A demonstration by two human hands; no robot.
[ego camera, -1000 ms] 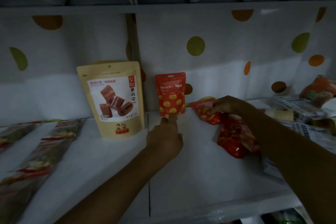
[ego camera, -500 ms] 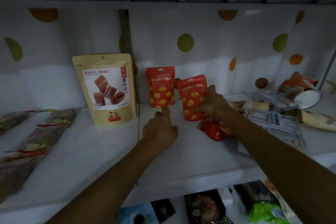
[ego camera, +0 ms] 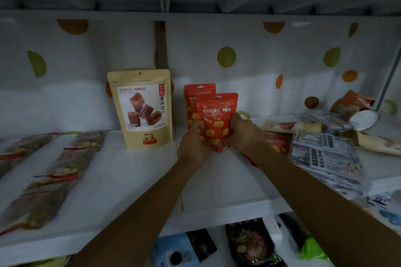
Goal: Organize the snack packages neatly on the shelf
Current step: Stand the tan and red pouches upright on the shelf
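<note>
Red pouch [ego camera: 217, 119] held upright, centre frame.
Left hand [ego camera: 194, 143] and right hand [ego camera: 244, 133] both grip its lower sides, in front of second red pouch [ego camera: 196, 97] on shelf [ego camera: 130, 180].

Two bare forearms reaching forward from the lower corners of the view, drawing close together, left hand [ego camera: 193, 144] curled on the left side of a glossy red plastic pouch with yellow spots [ego camera: 217, 115], right hand [ego camera: 244, 134] gripping its right side, knuckles facing the camera

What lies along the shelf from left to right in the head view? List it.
clear packets → tan pouch → front red pouch → coffee packs
</note>
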